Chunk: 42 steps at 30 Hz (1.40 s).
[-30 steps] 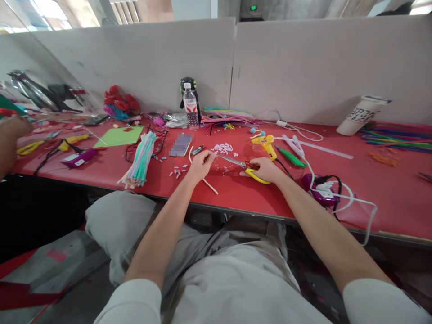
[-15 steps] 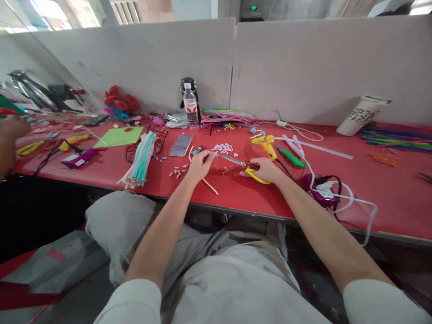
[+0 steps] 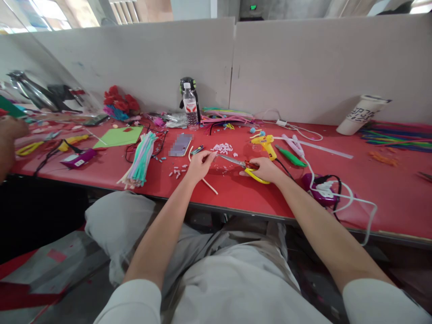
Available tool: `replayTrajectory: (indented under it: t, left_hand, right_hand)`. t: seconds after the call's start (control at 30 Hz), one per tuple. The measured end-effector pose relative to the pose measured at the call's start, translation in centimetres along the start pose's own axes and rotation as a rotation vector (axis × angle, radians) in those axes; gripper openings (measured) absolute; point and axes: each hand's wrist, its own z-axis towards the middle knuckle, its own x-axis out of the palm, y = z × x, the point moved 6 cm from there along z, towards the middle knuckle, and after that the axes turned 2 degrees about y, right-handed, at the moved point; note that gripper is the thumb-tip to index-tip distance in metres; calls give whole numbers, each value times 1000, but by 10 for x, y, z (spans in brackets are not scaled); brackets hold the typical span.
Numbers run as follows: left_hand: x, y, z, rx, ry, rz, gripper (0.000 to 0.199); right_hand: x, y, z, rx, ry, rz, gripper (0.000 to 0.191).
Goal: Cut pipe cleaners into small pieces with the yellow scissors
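My right hand grips scissors by their yellow handles, blades pointing left toward my other hand. Pinched at the fingertips, my left hand holds something tiny and pale close to the blade tips; its kind is too small to make out. A cream pipe cleaner shows on both sides of the left hand, partly hidden by it; I cannot tell whether the hand touches it. Small pale pink cut pieces lie in a pile just beyond the blades, and more cut pieces are scattered left of my left hand.
Left of my hands are a phone and a bundle of pastel pipe cleaners. A yellow glue gun, green pen-shaped item and purple corded box lie right. A bottle stands behind. Another person's hand is far left.
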Motion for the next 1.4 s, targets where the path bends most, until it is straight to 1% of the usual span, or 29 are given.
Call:
replayTrajectory:
  t: [0.17,0.27,0.4,0.5,0.57,0.6,0.67,0.73,0.8,0.87,0.93,0.97,1.07,1.13,1.2,1.27,1.33,1.4]
  left_hand:
    - [1,3,0,-18,-11,-7,36]
    - [-2,9,1,-52,-63,35,36]
    - [-21,17,1,-140,-194,244,29]
    - [-40,19,-1,-232,-212,385,20]
    - [-53,21,-3,-299,-177,462,17]
    - [-58,23,-5,-346,-133,497,17]
    - [-68,29,-10,-482,-8,557,19]
    - [-80,32,-14,-591,61,606,22]
    - [-89,30,-16,-631,82,654,22]
    - [-90,26,-15,-637,102,690,23]
    - [-81,21,-10,-594,125,699,22]
    - [-73,18,-6,-541,127,689,21]
    - [-42,15,11,-345,98,623,12]
    - [-20,20,24,-253,97,585,7]
    - [-1,30,36,-212,106,548,7]
    - [12,40,46,-209,106,517,10]
    - [21,47,53,-212,122,527,11]
    - [26,51,57,-227,125,546,10]
  right_hand:
    - [2,-4,2,26,-11,7,56]
    - [1,-7,2,45,-51,12,57]
    - [-3,-11,0,82,-114,46,57]
    - [-8,-12,-2,113,-161,23,59]
    - [-11,-12,-3,119,-179,15,60]
    - [-11,-12,-3,119,-183,14,60]
    - [-12,-11,-3,114,-188,10,60]
    - [-12,-10,-3,111,-190,3,60]
    - [-11,-11,-2,109,-189,-2,60]
    - [-10,-11,-2,104,-190,-5,61]
    - [-10,-12,-1,101,-193,-10,61]
    - [-10,-12,-1,100,-192,-14,61]
    - [-10,-11,-1,97,-189,-22,60]
    - [-11,-10,-1,91,-188,-23,59]
    - [-11,-10,-1,95,-185,-29,59]
    - [-11,-10,-1,102,-176,-32,59]
    - [-11,-11,-1,104,-169,-25,59]
    - [-11,-10,-1,100,-168,-17,59]
